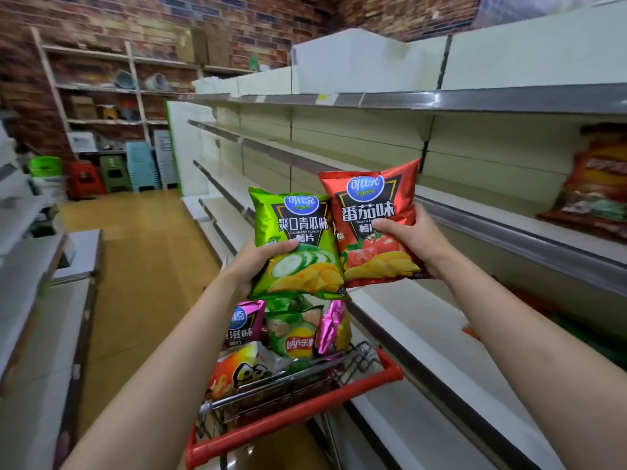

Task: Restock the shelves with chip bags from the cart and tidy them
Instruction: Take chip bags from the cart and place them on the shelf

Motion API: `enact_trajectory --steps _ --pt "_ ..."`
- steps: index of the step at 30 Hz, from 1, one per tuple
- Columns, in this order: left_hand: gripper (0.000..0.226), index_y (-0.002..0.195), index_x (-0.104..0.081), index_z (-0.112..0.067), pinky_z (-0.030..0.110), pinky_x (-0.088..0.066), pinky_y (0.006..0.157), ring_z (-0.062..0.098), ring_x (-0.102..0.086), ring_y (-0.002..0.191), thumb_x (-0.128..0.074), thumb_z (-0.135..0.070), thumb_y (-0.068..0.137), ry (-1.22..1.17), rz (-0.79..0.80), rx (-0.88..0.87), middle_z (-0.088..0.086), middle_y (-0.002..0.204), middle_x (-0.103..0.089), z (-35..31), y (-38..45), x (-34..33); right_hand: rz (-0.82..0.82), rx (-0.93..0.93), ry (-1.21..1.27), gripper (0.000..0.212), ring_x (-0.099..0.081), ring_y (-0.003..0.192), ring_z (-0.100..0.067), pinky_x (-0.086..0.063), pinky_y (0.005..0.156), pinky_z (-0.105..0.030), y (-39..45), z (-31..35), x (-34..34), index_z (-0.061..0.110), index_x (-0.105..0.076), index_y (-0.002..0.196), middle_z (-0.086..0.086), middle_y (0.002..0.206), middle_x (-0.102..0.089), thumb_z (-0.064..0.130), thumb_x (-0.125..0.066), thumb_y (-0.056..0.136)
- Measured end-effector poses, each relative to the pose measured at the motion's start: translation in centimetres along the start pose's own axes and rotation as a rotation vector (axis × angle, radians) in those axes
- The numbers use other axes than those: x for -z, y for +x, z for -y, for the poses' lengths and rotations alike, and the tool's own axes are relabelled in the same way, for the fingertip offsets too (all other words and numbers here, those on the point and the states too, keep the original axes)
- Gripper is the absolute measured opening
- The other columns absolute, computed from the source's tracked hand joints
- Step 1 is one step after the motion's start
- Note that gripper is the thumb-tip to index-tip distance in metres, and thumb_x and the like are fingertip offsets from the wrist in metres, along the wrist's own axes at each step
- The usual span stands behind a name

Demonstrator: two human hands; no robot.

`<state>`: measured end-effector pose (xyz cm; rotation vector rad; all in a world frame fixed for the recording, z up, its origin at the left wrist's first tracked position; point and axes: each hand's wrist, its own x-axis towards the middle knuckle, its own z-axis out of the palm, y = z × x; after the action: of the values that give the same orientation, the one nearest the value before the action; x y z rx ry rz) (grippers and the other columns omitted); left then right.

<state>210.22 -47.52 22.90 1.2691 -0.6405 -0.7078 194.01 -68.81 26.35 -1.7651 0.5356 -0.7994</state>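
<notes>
A green cucumber chip bag [294, 245] and a red tomato chip bag [373, 222] are held upright side by side, edges touching, above the cart [295, 415]. The left hand [252, 266] grips the green bag's left edge; the right hand [415, 237] grips the red bag's right edge. More chip bags [291, 330] fill the cart below. Right of it run white shelves [424, 334], with a dark red bag [593, 184] on a far-right shelf.

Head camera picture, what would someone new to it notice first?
Two chip bags held up mid-frame stand out: a green bag gripped by the left hand and a red bag gripped by the right hand. Below them a red-rimmed cart holds more bags, beside mostly bare white shelves on the right.
</notes>
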Motion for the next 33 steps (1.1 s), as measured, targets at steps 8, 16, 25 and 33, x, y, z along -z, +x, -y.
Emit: enact_trajectory --steps 8,16,25,33 --pt "0.043 0.112 -0.064 -0.011 0.03 -0.057 0.058 0.022 -0.072 0.072 -0.077 -0.015 0.071 0.022 0.117 -0.03 0.01 0.093 -0.075 -1.0 -0.3 -6.2 -0.123 0.022 -0.035 0.065 -0.069 0.087 -0.016 -0.055 0.072 -0.03 -4.1 1.8 6.7 0.016 -0.046 0.127 -0.002 0.111 -0.066 0.025 -0.081 0.074" --pt "0.019 0.104 -0.064 -0.01 0.026 -0.055 0.052 0.019 -0.071 0.063 -0.067 -0.013 0.085 0.015 0.234 0.033 0.007 0.082 -0.075 -0.7 -3.0 -14.4 -0.248 0.059 -0.09 0.047 -0.066 0.089 -0.011 -0.054 0.079 -0.03 -10.8 2.9 14.4 0.027 -0.051 0.114 0.006 0.104 -0.066 0.023 -0.079 0.076" --pt "0.04 0.109 -0.063 -0.01 0.03 -0.056 0.054 0.023 -0.072 0.068 -0.077 -0.012 0.071 -0.009 0.395 0.042 0.01 0.088 -0.075 1.0 -8.5 -22.5 -0.423 0.013 -0.088 0.058 -0.062 0.086 -0.004 -0.05 0.071 -0.02 -20.9 2.8 21.5 0.018 -0.048 0.124 0.005 0.105 -0.064 0.021 -0.08 0.075" --pt "0.029 0.104 -0.065 -0.011 0.033 -0.059 0.06 0.024 -0.072 0.072 -0.072 -0.009 0.077 -0.028 0.487 0.04 0.01 0.089 -0.075 2.4 -13.4 -29.3 -0.553 -0.021 -0.137 0.058 -0.066 0.093 -0.012 -0.054 0.08 -0.029 -30.3 4.1 27.2 0.023 -0.049 0.121 0.007 0.105 -0.066 0.025 -0.081 0.074"
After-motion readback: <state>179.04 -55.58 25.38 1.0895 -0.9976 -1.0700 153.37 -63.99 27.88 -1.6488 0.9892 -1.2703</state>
